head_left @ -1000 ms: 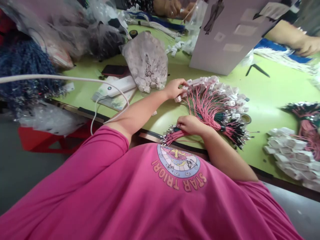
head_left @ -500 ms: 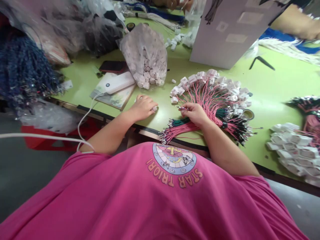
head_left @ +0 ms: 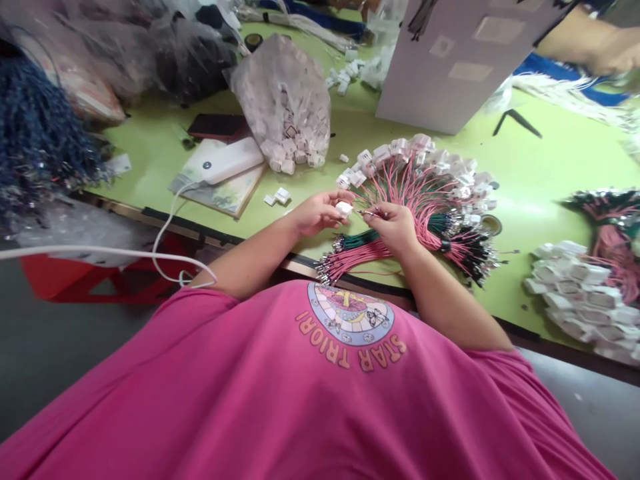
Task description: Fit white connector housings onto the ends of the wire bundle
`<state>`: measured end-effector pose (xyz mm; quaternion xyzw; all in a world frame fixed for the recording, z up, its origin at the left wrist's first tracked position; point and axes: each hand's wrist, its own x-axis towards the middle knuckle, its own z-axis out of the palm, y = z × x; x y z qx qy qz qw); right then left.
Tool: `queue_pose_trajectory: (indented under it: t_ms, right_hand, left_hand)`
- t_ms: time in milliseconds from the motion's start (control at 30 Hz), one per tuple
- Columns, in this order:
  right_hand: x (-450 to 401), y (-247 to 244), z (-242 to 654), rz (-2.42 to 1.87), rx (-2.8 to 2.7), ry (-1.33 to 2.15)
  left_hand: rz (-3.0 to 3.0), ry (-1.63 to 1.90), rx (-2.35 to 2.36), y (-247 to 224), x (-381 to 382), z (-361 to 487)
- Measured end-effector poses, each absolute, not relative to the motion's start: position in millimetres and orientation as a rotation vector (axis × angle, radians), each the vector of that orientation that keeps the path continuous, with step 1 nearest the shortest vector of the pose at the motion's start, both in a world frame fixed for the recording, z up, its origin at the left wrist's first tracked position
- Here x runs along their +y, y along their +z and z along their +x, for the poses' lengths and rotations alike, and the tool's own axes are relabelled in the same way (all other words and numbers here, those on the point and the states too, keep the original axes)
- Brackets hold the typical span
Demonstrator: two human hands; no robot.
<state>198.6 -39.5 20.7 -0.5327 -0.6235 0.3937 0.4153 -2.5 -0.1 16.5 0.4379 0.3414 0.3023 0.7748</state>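
My left hand [head_left: 323, 213] pinches a small white connector housing [head_left: 344, 209] between thumb and fingers. Close beside it on the right, my right hand [head_left: 393, 223] is closed on thin wires with metal terminals [head_left: 369, 213] at their ends. The wire tips point toward the housing; whether they touch it I cannot tell. Behind and under my right hand lies a bundle of pink and green wires [head_left: 413, 187], fanned out, with white connectors [head_left: 383, 153] along its far edge. Bare terminal ends [head_left: 327, 267] lie nearer to me. Two loose white housings [head_left: 281, 195] rest left of my left hand.
A clear plastic bag [head_left: 285, 100] of white housings stands behind my left hand. A white power bank [head_left: 234, 161] with a cable lies on a notebook [head_left: 220, 197]. A tall box [head_left: 440, 73] stands at the back. More white connectors [head_left: 583, 287] lie right. Another person's arm [head_left: 590, 43] shows at back right.
My left hand has moved right from beside the notebook, carrying a white housing up to my right hand. Two loose housings it covered now show. My right hand has stayed nearly in place.
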Motion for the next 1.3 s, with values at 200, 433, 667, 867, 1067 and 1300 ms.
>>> queue_pose_trajectory:
  t_ms: [200, 433, 667, 867, 1067, 1300]
  right_hand:
    - [-42.7, 19.1, 195.5, -1.405, -1.682, 0.807]
    - [-43.9, 15.9, 195.3, -1.429, -1.781, 0.655]
    - [-45.1, 14.9, 194.7, -1.435, -1.859, 0.593]
    - [-46.3, 12.8, 193.6, -1.423, -2.004, 0.592]
    - [-45.3, 14.7, 192.9, -1.485, -2.066, 0.627]
    - [-40.9, 14.4, 192.1, -1.492, -2.000, 0.685]
  left_hand:
    - [0.777, 0.719, 0.780, 11.9, -0.5, -4.7]
    - [0.839, 0.742, 0.773, 10.6, -4.7, 0.4]
    - [0.967, 0.724, 0.772, 9.0, -8.0, -0.3]
    - [1.236, 0.734, 0.860, 3.0, -10.0, 2.6]
    - [1.415, 0.718, 0.820, -6.2, -12.8, 4.1]
    - [1.407, 0.823, 0.892, -5.0, -15.2, 7.9]
